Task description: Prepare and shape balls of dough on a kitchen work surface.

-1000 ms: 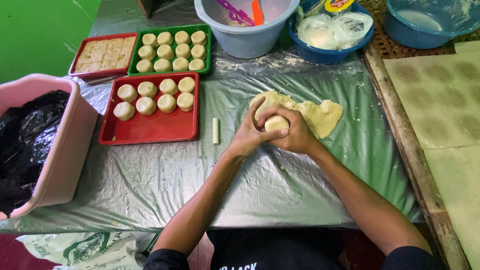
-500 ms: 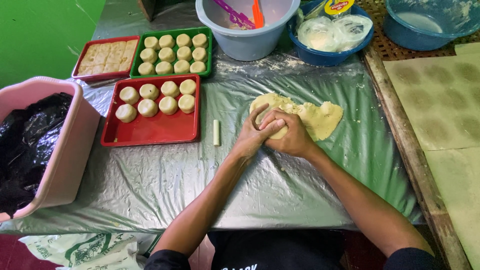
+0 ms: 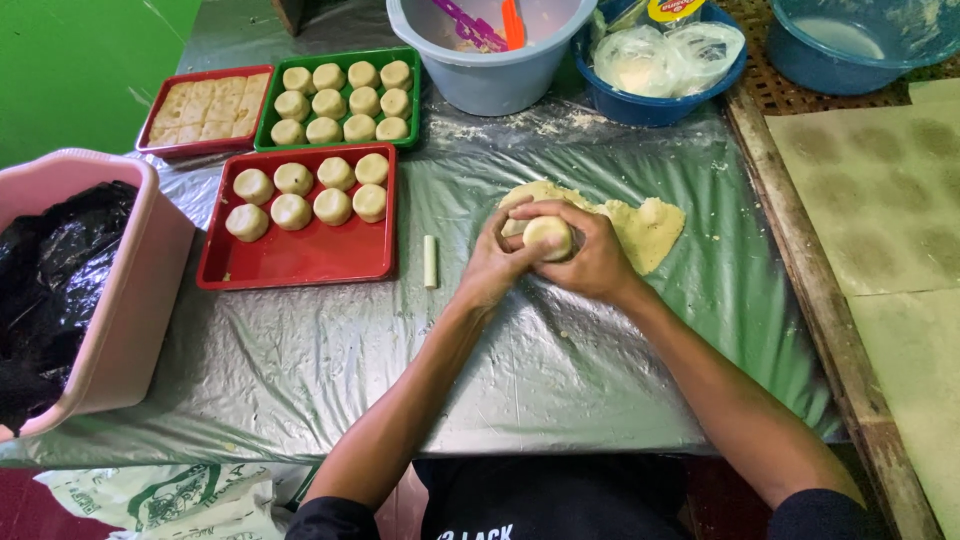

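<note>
Mid-frame, the left hand (image 3: 492, 262) and right hand (image 3: 592, 258) are cupped together around a dough ball (image 3: 548, 236), seemingly rounding it, just in front of the dough slab (image 3: 645, 228); red tray (image 3: 300, 262) of finished pieces left.

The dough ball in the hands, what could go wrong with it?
The dough ball is cupped between the left hand and right hand, so squeezing too hard could flatten it. It is held right above the dough heap, so it might stick to that if it drops. Carrying it to the red tray, a hand could knock the small white stick lying between.
</note>
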